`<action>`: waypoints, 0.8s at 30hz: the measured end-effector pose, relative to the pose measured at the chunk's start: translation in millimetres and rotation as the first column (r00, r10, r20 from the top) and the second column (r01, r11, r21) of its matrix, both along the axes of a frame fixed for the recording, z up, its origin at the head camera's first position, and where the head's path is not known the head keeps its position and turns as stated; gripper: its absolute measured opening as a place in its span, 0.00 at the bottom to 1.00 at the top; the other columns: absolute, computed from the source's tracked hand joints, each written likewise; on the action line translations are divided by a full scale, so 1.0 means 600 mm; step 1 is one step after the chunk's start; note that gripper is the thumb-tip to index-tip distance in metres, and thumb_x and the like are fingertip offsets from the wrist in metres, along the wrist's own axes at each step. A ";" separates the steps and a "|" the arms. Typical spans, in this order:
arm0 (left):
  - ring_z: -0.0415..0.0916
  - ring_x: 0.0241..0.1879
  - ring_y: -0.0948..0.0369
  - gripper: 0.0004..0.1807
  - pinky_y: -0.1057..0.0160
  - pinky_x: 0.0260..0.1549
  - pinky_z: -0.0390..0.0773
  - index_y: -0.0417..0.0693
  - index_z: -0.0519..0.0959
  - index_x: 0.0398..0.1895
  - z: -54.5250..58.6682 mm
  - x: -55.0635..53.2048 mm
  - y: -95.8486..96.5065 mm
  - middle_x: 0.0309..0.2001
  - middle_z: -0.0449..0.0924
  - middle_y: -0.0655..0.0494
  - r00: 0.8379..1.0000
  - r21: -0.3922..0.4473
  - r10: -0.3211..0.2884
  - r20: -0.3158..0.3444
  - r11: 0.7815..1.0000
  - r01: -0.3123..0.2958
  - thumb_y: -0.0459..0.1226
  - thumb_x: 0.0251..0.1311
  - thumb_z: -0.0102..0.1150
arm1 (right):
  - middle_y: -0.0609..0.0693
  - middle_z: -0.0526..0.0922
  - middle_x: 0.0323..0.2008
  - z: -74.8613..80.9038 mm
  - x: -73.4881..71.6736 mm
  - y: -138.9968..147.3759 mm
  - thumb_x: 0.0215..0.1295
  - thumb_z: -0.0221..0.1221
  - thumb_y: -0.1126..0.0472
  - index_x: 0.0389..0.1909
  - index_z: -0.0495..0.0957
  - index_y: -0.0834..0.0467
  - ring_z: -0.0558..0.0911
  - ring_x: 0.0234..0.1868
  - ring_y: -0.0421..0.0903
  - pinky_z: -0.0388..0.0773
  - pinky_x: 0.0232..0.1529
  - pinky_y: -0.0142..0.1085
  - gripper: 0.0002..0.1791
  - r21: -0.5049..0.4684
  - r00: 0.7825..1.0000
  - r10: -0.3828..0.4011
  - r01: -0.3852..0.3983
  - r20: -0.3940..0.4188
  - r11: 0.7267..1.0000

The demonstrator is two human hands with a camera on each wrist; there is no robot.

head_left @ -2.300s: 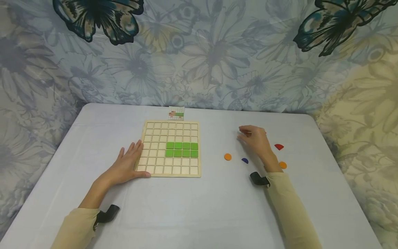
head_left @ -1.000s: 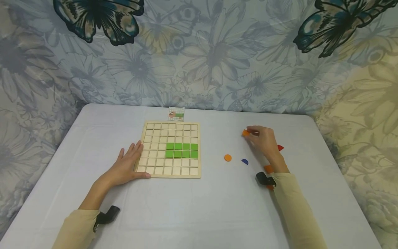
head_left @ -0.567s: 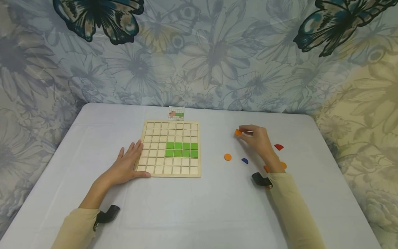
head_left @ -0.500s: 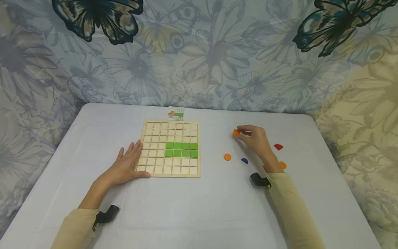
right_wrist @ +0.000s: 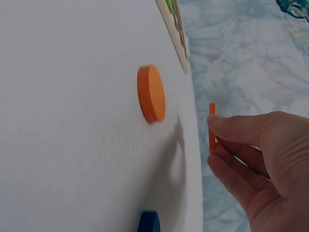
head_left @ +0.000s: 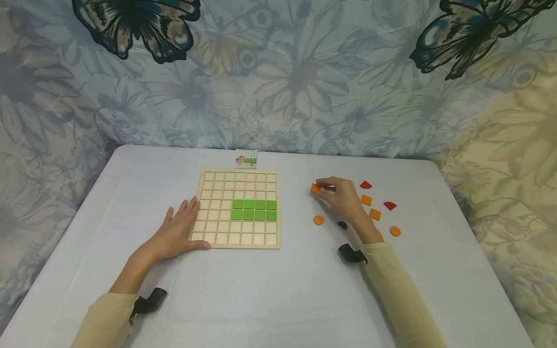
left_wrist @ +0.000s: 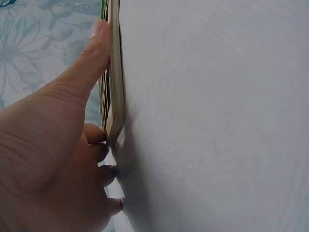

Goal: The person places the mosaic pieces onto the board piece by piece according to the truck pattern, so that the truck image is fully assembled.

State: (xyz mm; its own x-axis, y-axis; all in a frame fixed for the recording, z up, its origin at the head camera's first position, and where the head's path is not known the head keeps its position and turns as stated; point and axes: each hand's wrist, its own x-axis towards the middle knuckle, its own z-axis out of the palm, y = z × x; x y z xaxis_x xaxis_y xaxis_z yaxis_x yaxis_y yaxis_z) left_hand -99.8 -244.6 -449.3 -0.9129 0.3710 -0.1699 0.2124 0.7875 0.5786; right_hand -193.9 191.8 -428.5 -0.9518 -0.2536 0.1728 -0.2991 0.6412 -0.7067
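A wooden grid board (head_left: pixel 217 238) lies on the table, with green square tiles (head_left: pixel 254 210) filling two rows at its right side. My left hand (head_left: pixel 174 234) rests spread along the board's left edge; its thumb (left_wrist: pixel 84 67) lies over the near edge in the left wrist view. Between thumb and fingertips, my right hand (head_left: pixel 341 195) pinches an orange square tile (head_left: pixel 315 188), to the right of the board. In the right wrist view that tile (right_wrist: pixel 212 125) shows edge-on, raised above the table.
Around my right arm lie orange squares (head_left: pixel 375 214), red quarter-circle pieces (head_left: pixel 389 206), orange discs (head_left: pixel 318 220) and a blue half-disc (head_left: pixel 343 225). Another orange piece is partly hidden by the wrist. A small pattern card (head_left: pixel 246 158) lies just behind the board.
My right hand has picked up the orange square tile and moved left with it toward the board, uncovering orange squares and a red piece. The left hand has stayed on the board.
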 end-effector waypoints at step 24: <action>0.29 0.76 0.41 0.67 0.37 0.69 0.26 0.33 0.41 0.77 -0.004 -0.001 -0.001 0.78 0.33 0.40 1.000 -0.011 0.000 -0.019 1.000 0.000 0.61 0.48 0.69 | 0.56 0.86 0.45 0.006 0.004 -0.095 0.56 0.68 0.72 0.48 0.84 0.65 0.85 0.47 0.53 0.81 0.51 0.42 0.16 0.048 0.989 0.146 -0.145 -0.013 0.988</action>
State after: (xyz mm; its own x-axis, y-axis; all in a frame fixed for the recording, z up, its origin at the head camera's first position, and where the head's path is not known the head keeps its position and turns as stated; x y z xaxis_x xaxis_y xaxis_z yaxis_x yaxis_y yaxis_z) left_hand -100.1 -245.5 -451.5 -0.9161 0.3690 -0.1568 0.2228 0.7936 0.5662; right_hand -191.6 135.0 -424.7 -0.9015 -0.3970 0.1724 -0.4024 0.6223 -0.6714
